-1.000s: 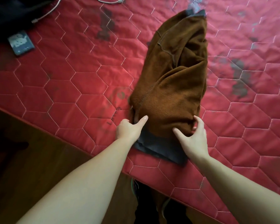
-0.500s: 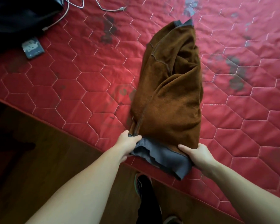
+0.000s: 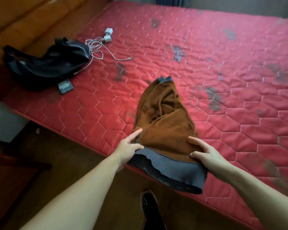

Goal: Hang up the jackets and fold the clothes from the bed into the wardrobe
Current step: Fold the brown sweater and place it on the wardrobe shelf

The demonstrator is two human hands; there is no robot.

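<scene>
Now the view is wider than 0.5 s ago: the head has lifted, and the whole red quilted bed (image 3: 206, 52) shows instead of only its near edge. The brown sweater (image 3: 166, 123) lies roughly folded into a long bundle near the bed's front edge, its grey ribbed hem (image 3: 170, 171) hanging slightly over that edge toward the floor.

Change in the hands: 0.5 s ago both gripped the hem corners. At this moment the left hand (image 3: 129, 147) rests at the left side of the bundle with fingers spread, the index finger pointing forward along the fabric and the thumb against the hem; it no longer pinches. The right hand (image 3: 206, 154) lies on the right side of the bundle, fingers loosely spread and extended over the brown cloth, thumb near the hem. Whether any fingertip tucks under the fabric, I cannot tell.

Judgement: the hem has been drawn toward the person and let go, so the sweater is set for 1 more fold or for a lift; the fold is not yet tidy, with creases through the middle.

Elsewhere on the bed, well apart from the sweater: a black leather jacket (image 3: 47, 63) at the far left, unhung, a tangled white cable (image 3: 96, 50) with 2 plugs (image 3: 108, 35), and a small dark card-like item (image 3: 65, 86) just beside the jacket. The wardrobe is not in view. Task is at an early-to-middle stage.
</scene>
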